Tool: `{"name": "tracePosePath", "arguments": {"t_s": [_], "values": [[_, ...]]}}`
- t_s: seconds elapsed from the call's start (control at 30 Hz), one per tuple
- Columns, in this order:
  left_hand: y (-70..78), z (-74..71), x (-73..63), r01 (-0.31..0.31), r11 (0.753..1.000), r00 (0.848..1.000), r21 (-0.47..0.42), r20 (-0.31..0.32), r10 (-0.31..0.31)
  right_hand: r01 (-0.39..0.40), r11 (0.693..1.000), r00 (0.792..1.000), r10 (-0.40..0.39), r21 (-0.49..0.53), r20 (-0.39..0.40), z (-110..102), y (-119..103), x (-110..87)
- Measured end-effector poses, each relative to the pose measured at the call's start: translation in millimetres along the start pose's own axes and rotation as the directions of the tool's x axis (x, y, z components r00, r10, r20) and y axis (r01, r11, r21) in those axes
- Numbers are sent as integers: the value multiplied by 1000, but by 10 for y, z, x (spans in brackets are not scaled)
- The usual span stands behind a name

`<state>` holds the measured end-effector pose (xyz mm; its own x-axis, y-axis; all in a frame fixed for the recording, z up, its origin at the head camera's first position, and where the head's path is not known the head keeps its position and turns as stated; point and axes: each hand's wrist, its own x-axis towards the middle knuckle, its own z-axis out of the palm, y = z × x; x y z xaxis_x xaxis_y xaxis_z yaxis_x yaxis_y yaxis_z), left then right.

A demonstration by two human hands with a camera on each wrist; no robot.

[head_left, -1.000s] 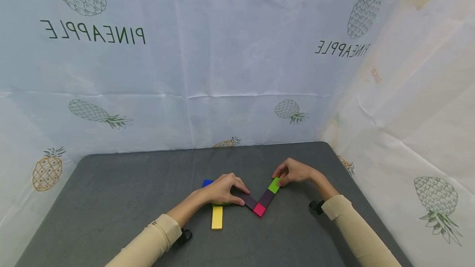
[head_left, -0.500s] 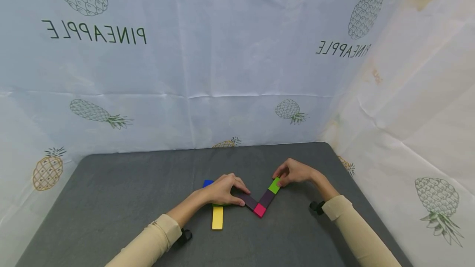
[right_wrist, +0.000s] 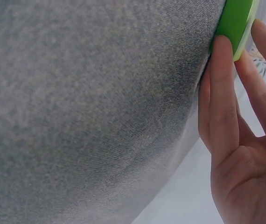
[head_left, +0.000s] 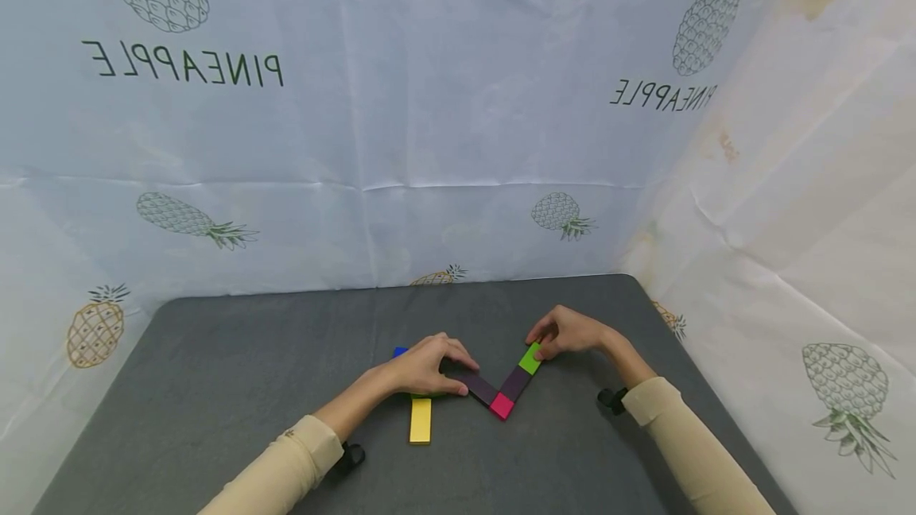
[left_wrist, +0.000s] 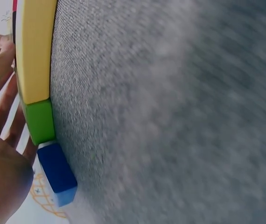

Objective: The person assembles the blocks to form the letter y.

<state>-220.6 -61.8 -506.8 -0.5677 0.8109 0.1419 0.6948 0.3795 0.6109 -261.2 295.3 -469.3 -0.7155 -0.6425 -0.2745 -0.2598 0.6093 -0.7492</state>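
Note:
Flat coloured blocks form a V on the dark table. A dark purple block (head_left: 481,389) makes its left arm, a pink-red block (head_left: 502,406) its corner. Up the right arm lie another dark purple block (head_left: 515,382) and a light green block (head_left: 530,359). My left hand (head_left: 425,365) straddles the left dark purple block, thumb on the near side and fingers on the far side. Under that hand a green block (left_wrist: 40,122) meets a yellow block (left_wrist: 35,56) and a blue block (left_wrist: 58,168). My right hand (head_left: 570,331) pinches the light green block at the far end.
The dark grey table (head_left: 272,356) has rounded far corners. A white cloth (head_left: 458,133) printed with pineapples hangs behind it and along the right side. Black bands (head_left: 611,400) sit at both wrists.
My left hand and forearm have shifted slightly left along the left dark purple block. The right hand and the blocks look the same.

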Motion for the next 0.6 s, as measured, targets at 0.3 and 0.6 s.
{"name": "tracePosePath", "arguments": {"t_s": [0.3,0.6], "values": [[-9,-91,-167,2,1000,1000,8,-30,-2,-4,999,1000,3,-43,-16,-19,-13,-24],[-40,-177,-353,38,999,997,30,-71,-36,0,998,999,-3,-55,-46,-28,-93,-72]]}}
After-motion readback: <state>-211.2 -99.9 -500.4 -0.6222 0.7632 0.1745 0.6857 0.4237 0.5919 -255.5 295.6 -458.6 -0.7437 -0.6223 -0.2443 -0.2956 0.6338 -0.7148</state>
